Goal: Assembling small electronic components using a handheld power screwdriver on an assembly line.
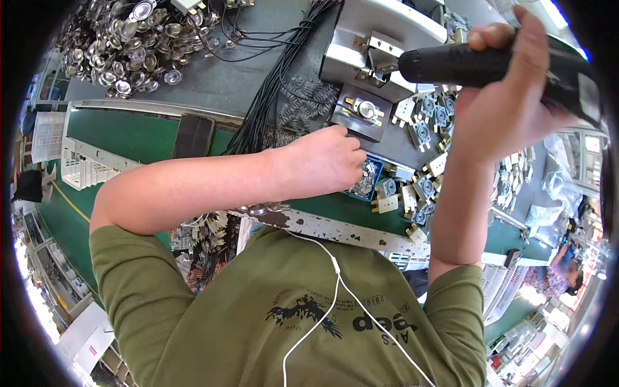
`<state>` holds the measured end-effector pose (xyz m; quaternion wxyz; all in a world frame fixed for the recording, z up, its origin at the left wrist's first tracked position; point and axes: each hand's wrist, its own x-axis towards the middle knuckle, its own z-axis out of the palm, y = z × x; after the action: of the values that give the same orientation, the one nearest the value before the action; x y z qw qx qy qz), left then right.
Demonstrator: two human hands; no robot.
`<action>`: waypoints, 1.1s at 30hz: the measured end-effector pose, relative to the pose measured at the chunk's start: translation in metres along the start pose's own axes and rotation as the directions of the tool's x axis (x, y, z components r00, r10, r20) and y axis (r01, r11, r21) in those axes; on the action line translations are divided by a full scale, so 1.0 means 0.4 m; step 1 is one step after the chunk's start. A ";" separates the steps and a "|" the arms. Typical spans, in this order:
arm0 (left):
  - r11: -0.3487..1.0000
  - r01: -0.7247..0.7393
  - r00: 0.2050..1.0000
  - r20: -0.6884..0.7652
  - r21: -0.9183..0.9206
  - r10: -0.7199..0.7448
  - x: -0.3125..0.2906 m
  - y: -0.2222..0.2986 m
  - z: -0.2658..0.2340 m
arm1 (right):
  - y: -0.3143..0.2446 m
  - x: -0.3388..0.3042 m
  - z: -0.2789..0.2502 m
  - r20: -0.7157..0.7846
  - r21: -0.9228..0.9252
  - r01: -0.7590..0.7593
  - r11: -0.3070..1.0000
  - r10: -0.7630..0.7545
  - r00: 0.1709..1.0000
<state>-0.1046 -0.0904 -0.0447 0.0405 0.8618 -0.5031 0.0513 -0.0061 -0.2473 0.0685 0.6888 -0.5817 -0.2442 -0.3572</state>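
- Upper right of the frame, and the right hand has its fingers wrapped around a black screwdriver, a powered one by the look of it, nose pointing left.
- Centre now: the left hand is curled, knuckles up, at the edge of the blue tray; whether anything is pinched in there, I cannot tell, the fingertips are hidden.
- Loose metal bits show in that tray, so this looks like the picking step: best to take one cleanly between thumb and forefinger.
- Just above sits the round metal piece with its brass tabs, on the dark block, upper centre; I'd want it seated flat before any driving.
- The screwdriver's nose is up by the pale metal housing; how near in depth, hard to say. Good practice here: bring it down straight over the work, light pressure, no tilt.
- Watch the black cables, upper centre-left; one runs toward the block, and a snag could pull the piece askew.
- Right of centre, white-and-grey parts crowd the bench; a wide elbow might scatter them.
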 end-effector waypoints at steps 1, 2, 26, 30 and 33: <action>1.000 -0.005 0.999 0.032 -0.026 0.006 -0.001 -0.004 -0.002 | -0.002 -0.004 0.027 -0.015 -0.045 0.024 0.999 -0.025 1.000; 0.999 -0.012 1.000 0.005 -0.047 0.012 -0.001 -0.005 -0.001 | -0.003 -0.001 0.066 -0.123 0.056 0.076 0.995 -0.069 0.990; 0.894 0.041 0.999 0.023 -0.446 -0.035 0.008 -0.029 -0.060 | 0.057 -0.014 0.090 0.185 0.164 0.028 0.986 -0.059 0.981; 0.905 0.099 0.978 -0.130 -0.414 -0.166 -0.014 -0.059 -0.098 | 0.012 -0.015 0.053 0.235 0.110 -0.084 0.990 0.056 0.970; 0.871 0.206 0.845 -0.368 -0.447 -0.389 -0.022 -0.123 -0.159 | -0.012 -0.018 0.028 0.222 0.127 -0.094 0.987 0.064 0.973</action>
<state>-0.0690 -0.0509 0.0164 0.3330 0.8695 -0.3371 0.1392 -0.0134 -0.2351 0.0686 0.7099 -0.5780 -0.3184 -0.2462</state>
